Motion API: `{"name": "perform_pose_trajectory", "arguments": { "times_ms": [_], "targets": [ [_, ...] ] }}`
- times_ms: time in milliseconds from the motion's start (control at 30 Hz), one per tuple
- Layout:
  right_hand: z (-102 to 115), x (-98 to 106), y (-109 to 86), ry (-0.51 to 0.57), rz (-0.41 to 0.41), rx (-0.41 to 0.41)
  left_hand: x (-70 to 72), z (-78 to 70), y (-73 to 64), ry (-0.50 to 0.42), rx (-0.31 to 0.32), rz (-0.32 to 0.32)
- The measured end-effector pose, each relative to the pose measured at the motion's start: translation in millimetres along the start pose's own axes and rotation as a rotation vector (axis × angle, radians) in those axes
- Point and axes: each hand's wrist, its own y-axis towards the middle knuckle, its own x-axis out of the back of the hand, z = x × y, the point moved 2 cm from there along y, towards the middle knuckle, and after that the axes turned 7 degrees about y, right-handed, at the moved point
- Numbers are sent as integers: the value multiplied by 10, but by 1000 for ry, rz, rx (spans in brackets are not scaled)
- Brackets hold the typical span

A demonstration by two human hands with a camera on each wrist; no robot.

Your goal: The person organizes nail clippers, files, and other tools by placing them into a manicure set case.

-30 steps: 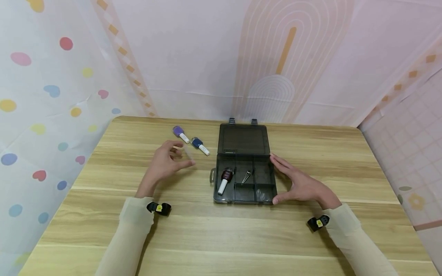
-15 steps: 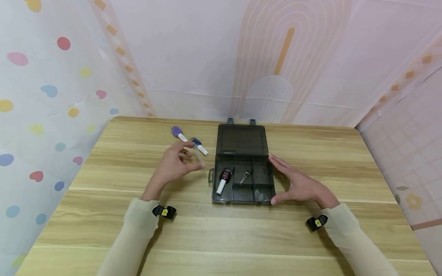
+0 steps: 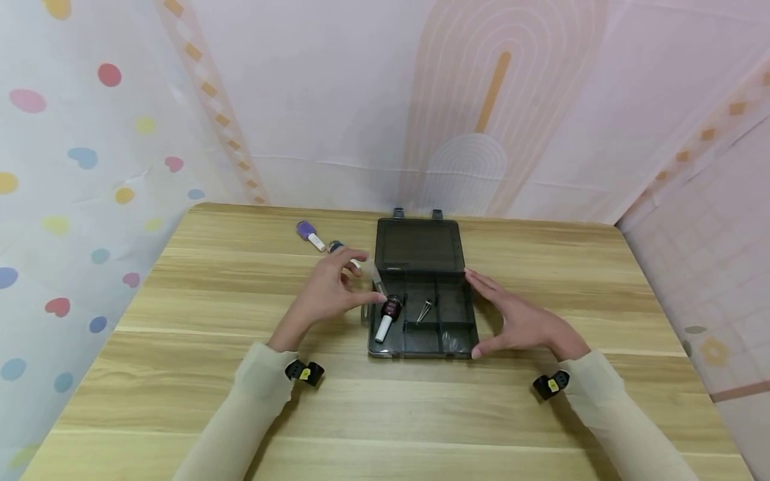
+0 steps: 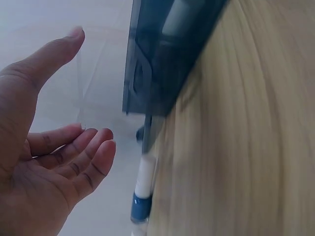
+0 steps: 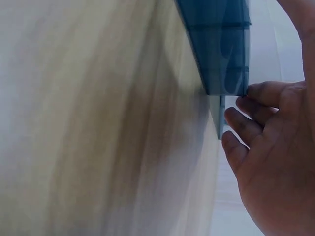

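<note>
My left hand (image 3: 327, 287) pinches a thin see-through strip (image 3: 377, 275) between thumb and fingertip, over the left edge of a dark translucent compartment box (image 3: 455, 304). The strip shows only faintly in the left wrist view. Inside the left compartment lies a dark red nail polish bottle (image 3: 391, 307) with a white cap. A small silver metal piece (image 3: 424, 310) with thin arms lies in the middle one. My right hand (image 3: 520, 324) touches the box's right side, thumb at the front corner and extended fingers by the hinge; the right wrist view shows fingertips at the box corner.
The box lid (image 3: 420, 244) lies back, open. Behind my left hand are a blue polish bottle (image 3: 335, 246), partly covered by the fingers, and a purple one (image 3: 307, 231). Small clear pieces (image 3: 450, 341) show in a front compartment. A patterned cloth (image 3: 337, 100) hangs behind the table.
My left hand has moved right with the clear strip, from open table to above the box's left side, now partly covering the blue bottle. The right hand stays at the box.
</note>
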Motion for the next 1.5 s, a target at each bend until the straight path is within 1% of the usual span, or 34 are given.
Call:
{"name": "perform_pose_trajectory", "arguments": {
  "times_ms": [133,300,567,700,800,1067,1200,1367,1500],
  "targets": [
    [11,24,-1,16,19,-8,-71,-109,39,28,-20,18],
    [13,24,17,22,27,-30,-123,-232,81,35,-48,28],
    [4,18,28,25,23,-30,-221,-415,162,42,-109,40],
    [12,23,25,25,18,-30,-293,-504,200,51,-149,49],
    [21,31,22,30,12,-34,-356,-564,221,49,-164,62],
    [24,30,6,34,8,-39,-530,-724,283,62,-158,122],
    [23,28,-3,41,11,-42,-604,-791,320,89,-144,144],
    [18,29,-8,41,9,-40,-688,-842,354,123,-123,172],
    [15,26,-6,38,9,-42,-740,-861,375,131,-128,177]
  ]
}}
